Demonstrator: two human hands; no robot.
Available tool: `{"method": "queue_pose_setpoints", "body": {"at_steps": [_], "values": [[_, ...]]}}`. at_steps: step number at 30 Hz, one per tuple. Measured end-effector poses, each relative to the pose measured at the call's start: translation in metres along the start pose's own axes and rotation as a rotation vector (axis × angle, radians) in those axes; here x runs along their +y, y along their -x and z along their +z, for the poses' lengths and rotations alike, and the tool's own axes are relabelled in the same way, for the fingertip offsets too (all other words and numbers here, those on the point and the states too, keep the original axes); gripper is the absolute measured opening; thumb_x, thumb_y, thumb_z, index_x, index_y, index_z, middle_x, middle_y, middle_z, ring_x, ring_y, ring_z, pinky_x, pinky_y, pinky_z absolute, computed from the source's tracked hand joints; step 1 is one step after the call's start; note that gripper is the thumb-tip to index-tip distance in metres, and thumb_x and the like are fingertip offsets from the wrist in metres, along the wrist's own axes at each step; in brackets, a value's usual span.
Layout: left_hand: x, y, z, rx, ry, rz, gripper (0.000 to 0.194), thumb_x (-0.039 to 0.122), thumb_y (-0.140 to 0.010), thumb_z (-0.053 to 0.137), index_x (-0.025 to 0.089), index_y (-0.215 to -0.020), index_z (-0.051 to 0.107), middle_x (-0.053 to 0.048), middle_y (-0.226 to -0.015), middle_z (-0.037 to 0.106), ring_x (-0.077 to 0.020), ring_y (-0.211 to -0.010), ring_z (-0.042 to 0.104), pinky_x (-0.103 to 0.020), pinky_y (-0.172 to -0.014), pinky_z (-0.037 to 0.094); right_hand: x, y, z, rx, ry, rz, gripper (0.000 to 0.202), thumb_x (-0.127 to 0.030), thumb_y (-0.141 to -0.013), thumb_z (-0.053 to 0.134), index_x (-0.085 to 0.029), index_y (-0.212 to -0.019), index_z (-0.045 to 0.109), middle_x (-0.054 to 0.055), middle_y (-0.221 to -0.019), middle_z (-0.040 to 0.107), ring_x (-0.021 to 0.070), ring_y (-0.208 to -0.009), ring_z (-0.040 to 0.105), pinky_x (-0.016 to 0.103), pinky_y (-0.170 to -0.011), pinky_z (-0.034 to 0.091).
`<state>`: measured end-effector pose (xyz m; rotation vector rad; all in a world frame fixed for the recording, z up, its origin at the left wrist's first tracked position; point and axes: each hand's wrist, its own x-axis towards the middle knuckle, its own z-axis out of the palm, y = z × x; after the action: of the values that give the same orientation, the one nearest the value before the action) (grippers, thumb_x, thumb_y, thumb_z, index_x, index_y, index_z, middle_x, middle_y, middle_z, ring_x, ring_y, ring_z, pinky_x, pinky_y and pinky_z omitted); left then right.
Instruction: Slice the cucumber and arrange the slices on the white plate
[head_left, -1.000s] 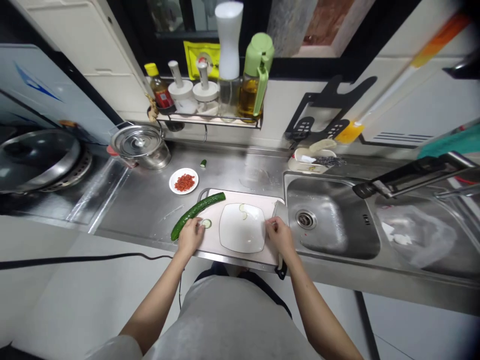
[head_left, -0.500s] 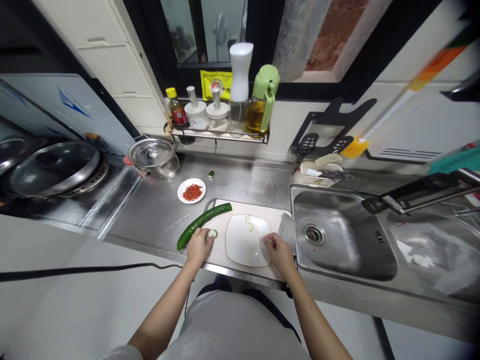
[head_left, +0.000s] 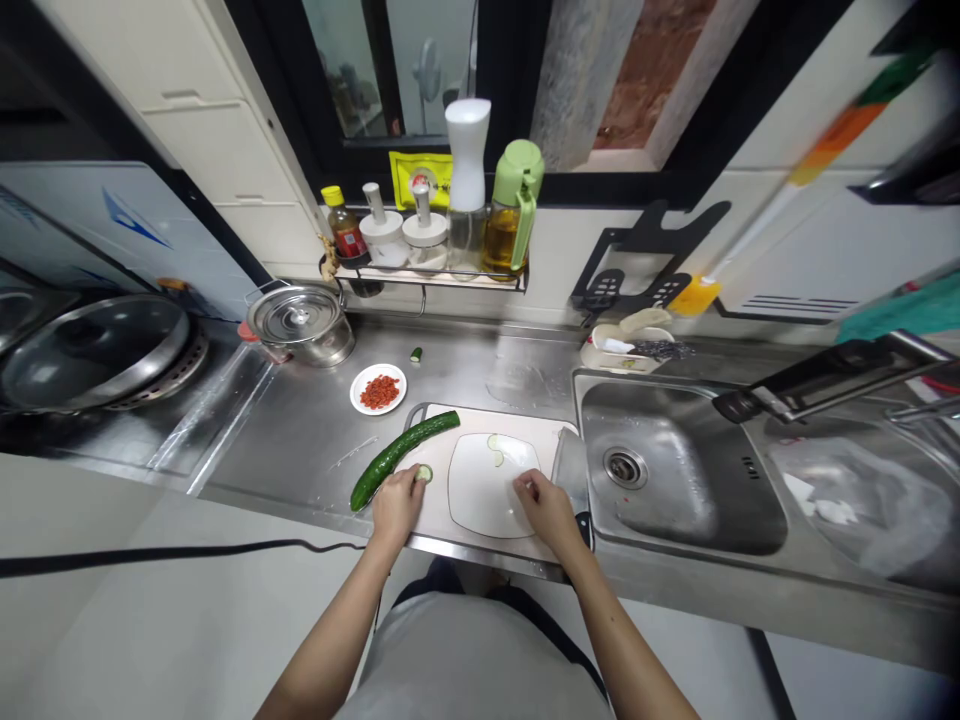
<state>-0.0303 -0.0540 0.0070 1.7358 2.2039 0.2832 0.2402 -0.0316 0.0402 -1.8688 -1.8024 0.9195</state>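
Note:
A long green cucumber point(head_left: 397, 455) with its right end cut lies slantwise over the left side of a pale cutting board point(head_left: 431, 515). My left hand point(head_left: 396, 507) is closed beside it, thumb and fingers at a round cucumber slice point(head_left: 424, 473). On the board stands a white plate point(head_left: 480, 500), with a few thin cucumber pieces point(head_left: 495, 450) near its far edge. Over the plate's right side, my right hand point(head_left: 546, 508) has its fingertips pinched together; whatever they hold is too small to make out. A kitchen knife point(head_left: 571, 468) lies along the board's right edge.
A small white dish point(head_left: 358, 392) of red pieces and a cucumber end point(head_left: 416, 355) are behind the board. The steel sink point(head_left: 675, 480) adjoins on the right. A lidded pot point(head_left: 304, 325) stands back left, below a rack of seasoning bottles point(head_left: 431, 275).
My right hand has moved slightly left, further over the plate, showing more of the knife handle. My left hand stays at the slice. The view has shifted a little.

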Motion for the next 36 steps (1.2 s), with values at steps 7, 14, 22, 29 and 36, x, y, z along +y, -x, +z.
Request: {"method": "queue_pose_setpoints", "body": {"at_steps": [7,14,22,29,36], "values": [[-0.002,-0.002,0.001,0.029,-0.028,0.067,0.031,0.029,-0.089,0.052,0.025,-0.117,0.065,-0.007,-0.110,0.068,-0.0227,-0.101,0.058,-0.031,-0.088,0.044,-0.008,0.005,0.000,-0.017,0.001,-0.010,0.024,-0.040,-0.086,0.042,-0.024,-0.076,0.056,-0.002,-0.054,0.052,0.0156,-0.054,0.050,0.024,-0.054,0.031],[-0.006,-0.002,0.008,0.031,0.038,0.063,0.026,0.027,-0.087,0.053,0.023,-0.107,0.069,-0.006,-0.109,0.069,-0.0230,-0.099,0.059,-0.032,-0.087,0.044,-0.005,0.010,0.006,-0.039,-0.035,-0.007,0.026,-0.040,-0.087,0.040,-0.023,-0.077,0.056,-0.002,-0.056,0.053,0.0152,-0.055,0.051,0.024,-0.054,0.030],[-0.003,-0.009,0.007,0.104,0.189,0.026,0.021,0.022,-0.080,0.059,0.018,-0.099,0.067,-0.007,-0.096,0.067,-0.0227,-0.092,0.059,-0.033,-0.084,0.044,-0.005,0.009,0.007,-0.061,-0.038,-0.016,0.025,-0.040,-0.087,0.042,-0.022,-0.078,0.056,-0.003,-0.055,0.051,0.0144,-0.054,0.049,0.024,-0.054,0.029],[0.000,-0.011,0.005,0.116,0.191,0.027,0.007,0.016,-0.077,0.060,0.019,-0.082,0.063,-0.006,-0.091,0.065,-0.0225,-0.092,0.056,-0.032,-0.082,0.043,-0.013,0.007,0.009,-0.097,-0.038,-0.024,0.024,-0.039,-0.088,0.041,-0.023,-0.079,0.056,-0.003,-0.056,0.052,0.0145,-0.054,0.050,0.024,-0.054,0.030],[0.005,-0.005,-0.003,0.101,0.231,-0.004,0.010,0.016,-0.080,0.057,0.021,-0.081,0.066,-0.005,-0.091,0.066,-0.0214,-0.092,0.056,-0.032,-0.080,0.041,-0.021,0.006,0.011,-0.120,-0.021,-0.068,0.022,-0.036,-0.089,0.042,-0.022,-0.079,0.056,-0.003,-0.055,0.050,0.0143,-0.054,0.049,0.024,-0.054,0.030]]}}
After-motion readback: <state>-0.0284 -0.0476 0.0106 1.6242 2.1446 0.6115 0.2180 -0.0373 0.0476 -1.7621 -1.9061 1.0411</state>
